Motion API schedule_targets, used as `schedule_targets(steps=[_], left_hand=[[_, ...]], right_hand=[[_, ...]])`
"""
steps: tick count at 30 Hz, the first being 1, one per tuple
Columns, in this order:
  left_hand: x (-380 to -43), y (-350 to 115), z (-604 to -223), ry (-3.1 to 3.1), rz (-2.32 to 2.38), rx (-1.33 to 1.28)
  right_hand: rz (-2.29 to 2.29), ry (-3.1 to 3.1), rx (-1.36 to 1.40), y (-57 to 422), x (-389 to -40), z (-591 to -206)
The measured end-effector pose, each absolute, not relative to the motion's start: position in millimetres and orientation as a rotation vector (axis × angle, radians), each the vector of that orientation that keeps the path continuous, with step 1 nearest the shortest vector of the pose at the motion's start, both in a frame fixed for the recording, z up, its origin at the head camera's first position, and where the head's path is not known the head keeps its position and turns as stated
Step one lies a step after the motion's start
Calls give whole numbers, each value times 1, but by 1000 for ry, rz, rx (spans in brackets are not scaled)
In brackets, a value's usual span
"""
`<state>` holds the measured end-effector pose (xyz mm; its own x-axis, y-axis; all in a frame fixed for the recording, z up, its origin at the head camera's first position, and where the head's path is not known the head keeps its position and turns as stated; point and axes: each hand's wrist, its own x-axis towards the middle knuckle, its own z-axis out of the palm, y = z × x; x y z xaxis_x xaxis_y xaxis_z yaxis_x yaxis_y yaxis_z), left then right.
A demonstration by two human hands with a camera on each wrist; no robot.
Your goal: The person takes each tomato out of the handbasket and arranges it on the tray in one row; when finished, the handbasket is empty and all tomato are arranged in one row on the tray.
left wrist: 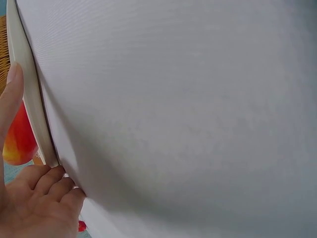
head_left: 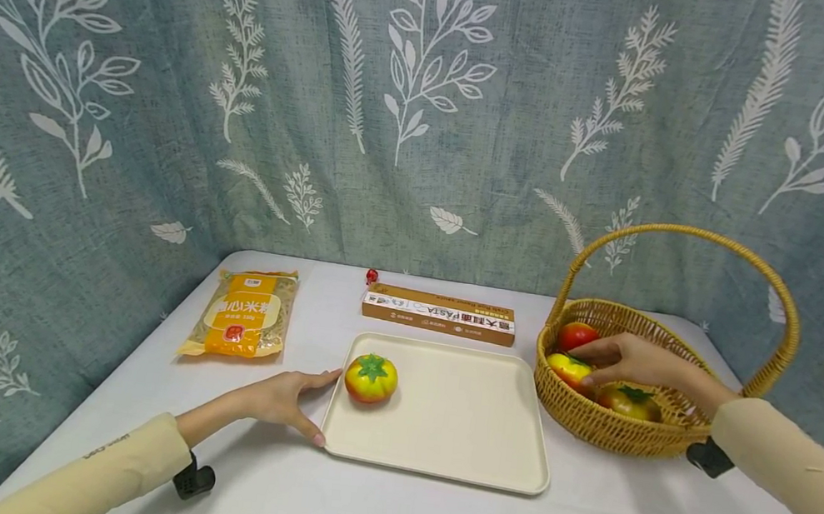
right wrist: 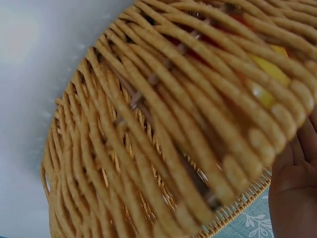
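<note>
My left hand [head_left: 284, 401] spans the left rim of a cream rectangular tray [head_left: 456, 412], thumb at its near corner and fingers farther up; the left wrist view shows thumb and fingertips right at the rim. On the tray's left part sits a yellow-red tomato [head_left: 371, 379] with a green leafy top. Inside the wicker basket [head_left: 591, 422], my right hand [head_left: 630, 362] grips another yellow-red tomato [head_left: 564, 368] between thumb and fingers. Beside it lie a red tomato [head_left: 577, 336] and a dark greenish-brown tomato [head_left: 632, 404]. The basket wall partly hides the right hand's work in the right wrist view.
A yellow-and-orange bag of grain [head_left: 243, 313] lies at the back left. Behind the tray is a long brown pasta box [head_left: 439, 314], with a small red object [head_left: 372, 276] near its left end. The basket's tall handle [head_left: 694, 231] arches over the right arm.
</note>
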<state>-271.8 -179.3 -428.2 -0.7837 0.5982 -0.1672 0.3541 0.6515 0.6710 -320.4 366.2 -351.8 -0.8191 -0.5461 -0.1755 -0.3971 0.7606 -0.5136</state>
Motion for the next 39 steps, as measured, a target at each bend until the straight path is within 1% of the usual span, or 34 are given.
schedule_targets(steps=[11,16,30,39], left_hand=[[-273,-179,-430,2504,896,735],[-273,-178,-430,2510,894,738],[-271,-179,-426,2507,892,789],[-270,-179,-428,2502,906,750]], right_hand=[[-714,2632,-700,363,-318,-353],[-626,2686,-696,364,-318,-351],[-616,2718,-750,372,-317,-331],[-558,2738,-768,373,-311,-314]])
